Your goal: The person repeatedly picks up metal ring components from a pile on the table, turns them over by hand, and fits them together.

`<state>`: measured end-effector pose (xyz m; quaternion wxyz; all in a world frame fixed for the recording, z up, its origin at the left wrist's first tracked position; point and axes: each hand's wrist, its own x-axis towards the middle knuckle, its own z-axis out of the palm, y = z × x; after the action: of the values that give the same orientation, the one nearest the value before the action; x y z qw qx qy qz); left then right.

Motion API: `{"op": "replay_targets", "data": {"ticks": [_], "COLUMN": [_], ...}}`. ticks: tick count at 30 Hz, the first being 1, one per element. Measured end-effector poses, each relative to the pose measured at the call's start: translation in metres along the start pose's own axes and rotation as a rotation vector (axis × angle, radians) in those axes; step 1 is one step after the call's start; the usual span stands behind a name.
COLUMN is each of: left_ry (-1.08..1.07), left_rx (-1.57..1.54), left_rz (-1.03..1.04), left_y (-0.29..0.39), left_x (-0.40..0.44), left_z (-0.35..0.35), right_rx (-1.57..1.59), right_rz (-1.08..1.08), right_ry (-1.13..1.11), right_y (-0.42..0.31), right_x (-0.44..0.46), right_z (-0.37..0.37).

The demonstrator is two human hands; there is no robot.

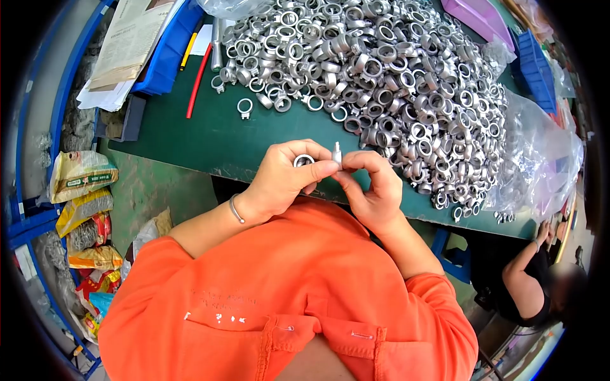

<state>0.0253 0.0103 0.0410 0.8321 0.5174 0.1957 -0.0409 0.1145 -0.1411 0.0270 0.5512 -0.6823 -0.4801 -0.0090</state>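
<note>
Bright, even light; dark, bowed edges

Bright, diffuse light fills the scene, its source out of view. Small highlights glint on the metal rings [375,70], with darker gaps between them, and pale glare streaks the clear plastic bag [540,159] at right. The green desk [178,140] is evenly lit. Wide-angle distortion bends the blue shelf frame [62,82] at left; black fills the corners. A blurred patch covers one person's head [564,276] at right.
</note>
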Motion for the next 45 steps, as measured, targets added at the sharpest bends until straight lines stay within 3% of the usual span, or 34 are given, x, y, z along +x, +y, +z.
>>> {"op": "replay_targets", "data": {"ticks": [1, 2, 3, 4, 6, 11, 15, 17, 19, 20, 22, 24, 26, 29, 32, 34, 35, 40, 41, 44, 45], "left_ry": [-0.002, 0.019, 0.040, 0.041, 0.046, 0.064, 0.055, 0.040, 0.199, 0.201, -0.021, -0.122, -0.247, -0.374, -0.352, -0.143, -0.148, -0.501, -0.500, -0.439, -0.520], "left_rx": [-0.001, 0.246, 0.492, 0.493, 0.559, 0.624, 0.790, 0.837, 0.533, 0.532, -0.212, -0.445, -0.446, -0.103, 0.230, 0.301, 0.308, 1.328, 1.329, 1.442, 1.333], "left_rz": [-0.001, 0.249, 0.498, 0.497, 0.600, 0.637, 0.813, 0.866, 0.506, 0.515, -0.004, -0.150, -0.197, -0.330, -0.402, -0.319, -0.312, 0.497, 0.501, 0.079, 0.147], "left_y": [-0.001, -0.003, -0.005, -0.007, -0.012, -0.021, -0.027, -0.030, -0.034, -0.033, -0.031, -0.035, -0.047, -0.045, -0.064, -0.086, -0.096, -0.140, -0.143, -0.155, -0.169], "left_x": [0.001, 0.002, 0.002, 0.002, 0.000, -0.006, -0.007, -0.012, -0.021, -0.021, -0.024, -0.027, -0.035, -0.044, -0.033, -0.011, 0.003, 0.065, 0.064, 0.047, 0.043], "left_z": [0.000, 0.000, 0.000, -0.001, -0.003, -0.001, -0.006, -0.006, -0.002, -0.004, -0.008, -0.009, -0.020, -0.036, -0.044, -0.036, -0.035, -0.030, -0.029, -0.025, -0.030], "right_rx": [-0.005, -0.006, 0.204, 0.415, 0.621, 0.957, 0.990, 1.001, 1.048, 1.045, 0.909, 0.156, 0.191, -0.190, -0.713, -0.868, -0.943, -1.042, -1.038, -0.978, -0.603], "right_rz": [-0.007, -0.006, 0.207, 0.420, 0.675, 0.853, 0.827, 0.658, 0.524, 0.516, 0.352, -0.049, -0.181, -0.225, -0.148, -0.178, -0.118, -0.150, -0.152, -0.202, -0.050], "right_ry": [0.004, 0.004, 0.085, 0.166, 0.094, -0.052, -0.104, -0.029, 0.062, 0.057, 0.148, -0.225, -0.279, -0.136, 0.075, -0.047, -0.140, -0.317, -0.330, -0.265, -0.193], "right_y": [0.000, 0.000, -0.001, -0.002, -0.004, -0.002, 0.001, 0.002, 0.002, 0.003, 0.005, 0.005, -0.002, 0.000, 0.006, 0.006, 0.007, -0.006, -0.006, -0.001, -0.001], "right_x": [0.001, -0.002, -0.006, -0.010, -0.009, -0.012, -0.018, -0.021, -0.023, -0.025, -0.032, -0.024, -0.024, -0.024, -0.007, 0.005, 0.005, 0.018, 0.020, 0.017, 0.011], "right_z": [-0.001, 0.000, 0.001, 0.002, -0.003, -0.002, -0.001, 0.002, 0.005, 0.008, 0.012, -0.003, 0.001, -0.021, -0.039, -0.045, -0.048, -0.059, -0.061, -0.061, -0.055]}}
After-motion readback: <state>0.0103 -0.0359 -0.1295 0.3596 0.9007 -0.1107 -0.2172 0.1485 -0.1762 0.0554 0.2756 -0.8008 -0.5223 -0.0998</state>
